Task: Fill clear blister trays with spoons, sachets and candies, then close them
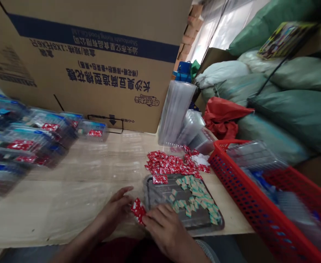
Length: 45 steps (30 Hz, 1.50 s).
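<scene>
Left hand, right hand — sachet between

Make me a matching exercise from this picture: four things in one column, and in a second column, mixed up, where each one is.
Things:
1. Red-and-white sachets
2. Green-and-cream pieces
3. Clear plastic packs
4. Red plastic basket

Places:
A. On a metal tray
B. At the right edge of the table
C. In a loose pile just beyond the tray
D. In rows along the left side of the table

Pairs: 1-C, 2-A, 3-D, 4-B.
</scene>
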### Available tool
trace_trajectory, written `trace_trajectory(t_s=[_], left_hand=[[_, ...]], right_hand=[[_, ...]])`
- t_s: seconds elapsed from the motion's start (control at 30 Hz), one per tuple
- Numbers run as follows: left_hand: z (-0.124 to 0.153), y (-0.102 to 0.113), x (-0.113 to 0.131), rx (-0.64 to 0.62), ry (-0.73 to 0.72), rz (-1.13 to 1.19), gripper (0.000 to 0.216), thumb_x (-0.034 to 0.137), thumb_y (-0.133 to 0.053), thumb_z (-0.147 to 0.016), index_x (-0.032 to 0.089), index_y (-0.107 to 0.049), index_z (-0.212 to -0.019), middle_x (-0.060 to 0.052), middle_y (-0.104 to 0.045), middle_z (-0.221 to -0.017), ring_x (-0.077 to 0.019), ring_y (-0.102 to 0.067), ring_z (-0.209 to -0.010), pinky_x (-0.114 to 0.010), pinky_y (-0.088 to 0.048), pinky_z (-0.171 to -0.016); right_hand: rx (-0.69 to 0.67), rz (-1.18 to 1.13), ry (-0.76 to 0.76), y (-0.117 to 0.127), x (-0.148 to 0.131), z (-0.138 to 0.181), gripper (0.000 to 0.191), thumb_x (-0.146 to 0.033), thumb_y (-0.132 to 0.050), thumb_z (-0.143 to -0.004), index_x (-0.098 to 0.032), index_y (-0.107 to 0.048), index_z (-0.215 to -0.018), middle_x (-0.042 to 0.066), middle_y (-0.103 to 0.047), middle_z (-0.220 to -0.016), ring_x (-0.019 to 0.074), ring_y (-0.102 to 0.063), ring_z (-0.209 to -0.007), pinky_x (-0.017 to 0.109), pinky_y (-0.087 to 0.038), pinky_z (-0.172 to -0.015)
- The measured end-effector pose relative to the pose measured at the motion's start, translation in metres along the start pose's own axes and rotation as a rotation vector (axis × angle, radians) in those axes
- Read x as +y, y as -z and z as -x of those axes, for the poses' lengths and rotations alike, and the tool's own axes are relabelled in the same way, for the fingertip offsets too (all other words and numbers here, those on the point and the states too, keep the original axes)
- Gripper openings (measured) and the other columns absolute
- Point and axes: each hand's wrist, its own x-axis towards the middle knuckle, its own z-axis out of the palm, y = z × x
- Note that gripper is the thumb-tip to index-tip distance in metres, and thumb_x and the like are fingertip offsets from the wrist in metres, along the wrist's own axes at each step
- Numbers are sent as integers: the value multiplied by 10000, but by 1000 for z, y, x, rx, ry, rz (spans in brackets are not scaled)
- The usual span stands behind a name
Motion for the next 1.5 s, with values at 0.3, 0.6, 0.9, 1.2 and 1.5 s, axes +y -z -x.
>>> trace_trajectory(t_s=[0.3, 0.6, 0.9, 1.2, 1.5], left_hand=[[1, 20, -4, 69, 25, 53, 497, 268, -750, -496, 183, -516, -926, -17, -645, -656, -172, -619, -626, -260, -465, -595], [4, 24, -15, 400, -817, -779, 553, 384, -601, -701, 175, -496, -1202, -152, -507, -1251, -303, -490, -1118, -460, -410, -906], [-58, -97, -10, -360, -823, -1675, 152, 106, -547, -775, 120, -692, -733, -170, -658, -922, -319, -513, -1005, -464, -357, -878], [-83, -100, -20, -433, -762, -1446, 121, 52, -568, -704, 114, -670, -719, -115, -682, -817, -248, -595, -855, -342, -428, -752], [-68, -83, -7, -600, -274, -482, 209, 344, -723, -632, 147, -675, -684, 0, -642, -597, -118, -563, -544, -238, -437, -575]], right_hand=[[38, -1, -776, -8, 117, 40, 108, -172, -530, -796, -185, -635, -815, 78, -636, -881, 212, -604, -828, 323, -455, -762], [-73, -258, -715, -10, 120, 45, 120, -179, -459, -815, -182, -563, -755, -2, -591, -689, 148, -560, -652, 230, -417, -607], [-385, -126, -580, 3, 130, 18, 212, -14, -509, -642, -172, -634, -706, 22, -621, -802, 162, -543, -756, 248, -401, -706], [-34, -465, -699, 11, 104, 44, 61, -197, -493, -815, -178, -547, -793, -20, -536, -711, 134, -518, -680, 234, -398, -623], [183, -580, -664, 7, 83, 27, 99, -268, -579, -796, -185, -614, -755, -5, -584, -707, 136, -537, -669, 249, -436, -628]])
